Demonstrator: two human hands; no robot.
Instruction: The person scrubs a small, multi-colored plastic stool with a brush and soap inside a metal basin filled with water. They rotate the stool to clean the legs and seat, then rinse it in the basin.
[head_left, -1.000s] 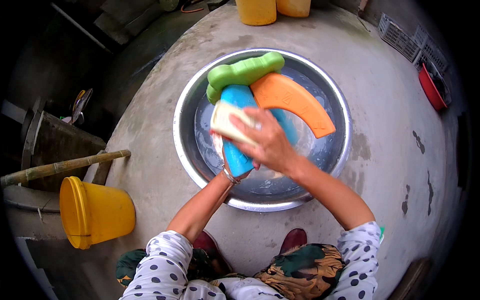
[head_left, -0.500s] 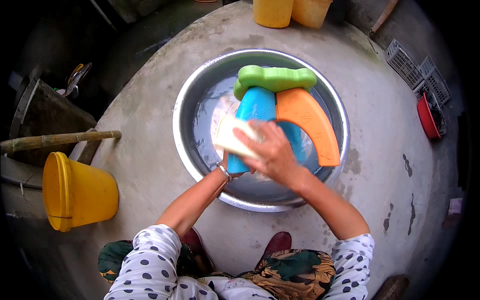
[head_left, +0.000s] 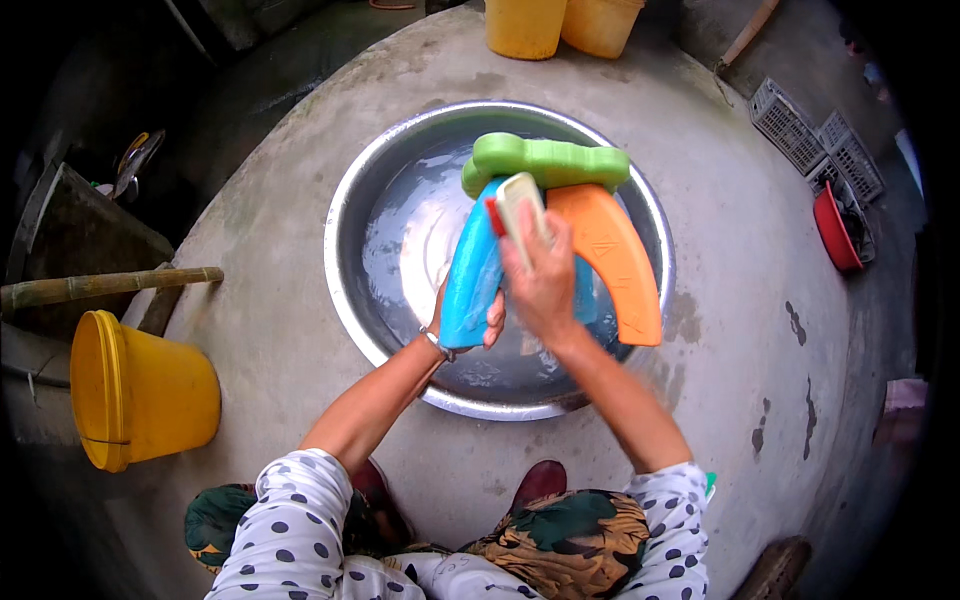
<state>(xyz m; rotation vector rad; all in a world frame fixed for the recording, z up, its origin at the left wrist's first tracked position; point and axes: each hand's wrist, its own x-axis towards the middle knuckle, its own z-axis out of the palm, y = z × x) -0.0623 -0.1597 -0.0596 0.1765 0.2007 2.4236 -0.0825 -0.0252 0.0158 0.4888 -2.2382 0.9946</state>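
A pale grey concrete floor point(head_left: 270, 220) filled most of the view, looking down from the person's head. On it, in the middle, sat a wide round silver metal basin point(head_left: 500, 409) with shallow water in it, set just in front of the person's feet, probably so both arms could reach over it. To the left stood a yellow plastic bucket point(head_left: 165, 385), near the end of a bamboo pole point(head_left: 120, 286); two more yellow tubs point(head_left: 525, 25) stood at the far side. Far right were grey slatted plastic crates point(head_left: 787, 125) and a red plastic bowl point(head_left: 835, 232). Over the basin were three thick plastic pieces: a curved orange arc point(head_left: 620, 260) on the right, a long blue curved piece point(head_left: 472, 285) on the left, and a wavy-edged green bar point(head_left: 550, 162) across their far ends. Whether they were joined could not be told. The left hand point(head_left: 495, 318) grasped the near end of the blue piece from beneath, partly hidden by it, seemingly to keep it steady and tilted up. The right hand point(head_left: 542, 280) gripped a cream block-shaped scrubber point(head_left: 522, 205) with a red edge, its red side toward the blue piece, apparently so that side could bear on the surface. A silver-coloured bracelet point(head_left: 437, 345) circled the left wrist.
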